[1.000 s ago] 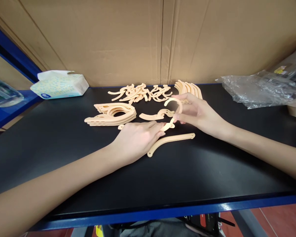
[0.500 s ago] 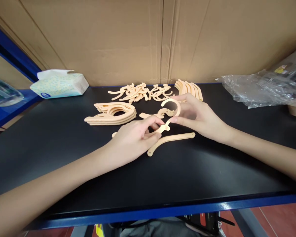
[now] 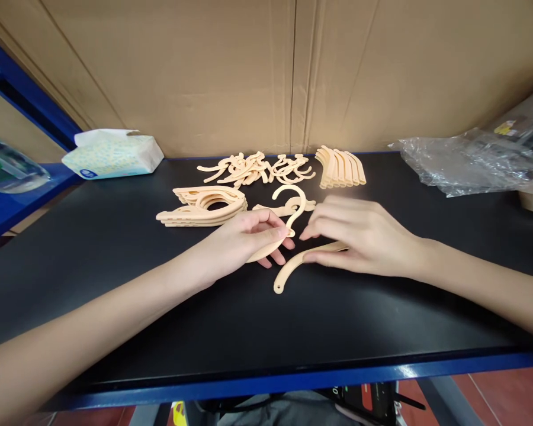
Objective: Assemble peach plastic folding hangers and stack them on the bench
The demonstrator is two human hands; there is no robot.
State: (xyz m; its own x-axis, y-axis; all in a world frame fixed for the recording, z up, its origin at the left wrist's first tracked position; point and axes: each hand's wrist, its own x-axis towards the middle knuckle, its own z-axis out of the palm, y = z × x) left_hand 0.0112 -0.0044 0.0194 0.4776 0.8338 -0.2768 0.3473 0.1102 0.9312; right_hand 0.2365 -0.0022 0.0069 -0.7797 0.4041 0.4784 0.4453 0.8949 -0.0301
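Observation:
My left hand (image 3: 253,236) is closed on a pale peach hanger piece, pinching it near the joint where the hook (image 3: 298,204) curves up; my palm covers part of it. A loose curved hanger arm (image 3: 288,273) with a holed end lies on the black tabletop to the right. My right hand (image 3: 359,236) is over its far half, thumb on the near side and fingers on the other, closing around it. Behind the hook lies another hanger part (image 3: 278,210), partly hidden.
A stack of folded hangers (image 3: 204,207) is at left. Along the back lie a pile of hook pieces (image 3: 249,168) and a row of hanger arms (image 3: 342,165). A tissue pack (image 3: 113,155) stands back left; clear plastic bags (image 3: 453,163) lie at right.
My right hand has let go of the hook and come down to the loose hanger arm, which has shifted slightly nearer. My left hand still holds the hook piece, now tilted differently.

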